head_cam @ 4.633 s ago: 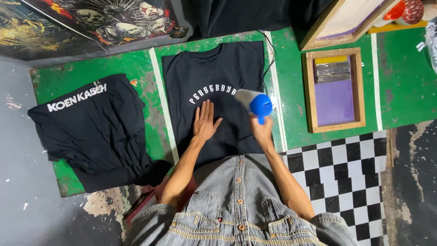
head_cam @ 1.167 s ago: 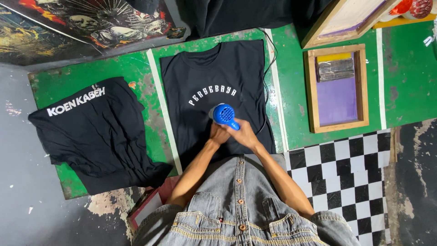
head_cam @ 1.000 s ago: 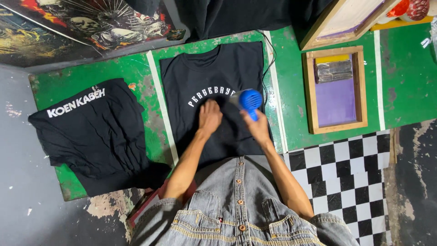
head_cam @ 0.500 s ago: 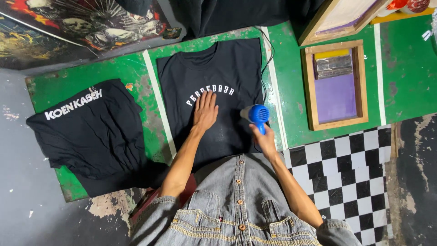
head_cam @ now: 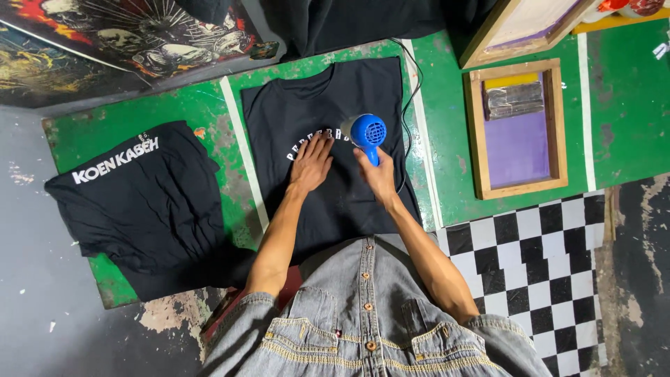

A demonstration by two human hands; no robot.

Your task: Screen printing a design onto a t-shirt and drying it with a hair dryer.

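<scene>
Two bare hands work over a black T-shirt (head_cam: pixel 349 202) spread flat on a worn green table (head_cam: pixel 447 139), the shirt lying in the middle of the view with its neck toward twelve o'clock. The left hand (head_cam: pixel 312 164) lies open, palm down and fingers spread, pressed on the cloth just below the arc of white lettering (head_cam: pixel 314 139) across the chest; its fingertips reach the letters. The right hand (head_cam: pixel 377 176) is clenched round the handle of a small blue hair dryer (head_cam: pixel 366 132), which sits at about one o'clock from the left hand, with its round grille facing up toward the camera and its body over the right end of the lettering. A thin black cord (head_cam: pixel 410 98) runs from the dryer toward twelve o'clock along the shirt's right edge.

At nine o'clock from the hands a second black shirt (head_cam: pixel 146 209) with white print lies folded and rumpled, hanging partly over the table's edge. At three o'clock a wooden printing frame (head_cam: pixel 517 129) with a purple mesh rests flat on the table, a dark squeegee-like block lying in its upper part; another frame (head_cam: pixel 520 28) leans at one o'clock. A black-and-white chequered floor (head_cam: pixel 544 272) shows at four o'clock, and a dark painted poster (head_cam: pixel 118 42) lies at eleven o'clock. The person wears a denim shirt (head_cam: pixel 363 321).
</scene>
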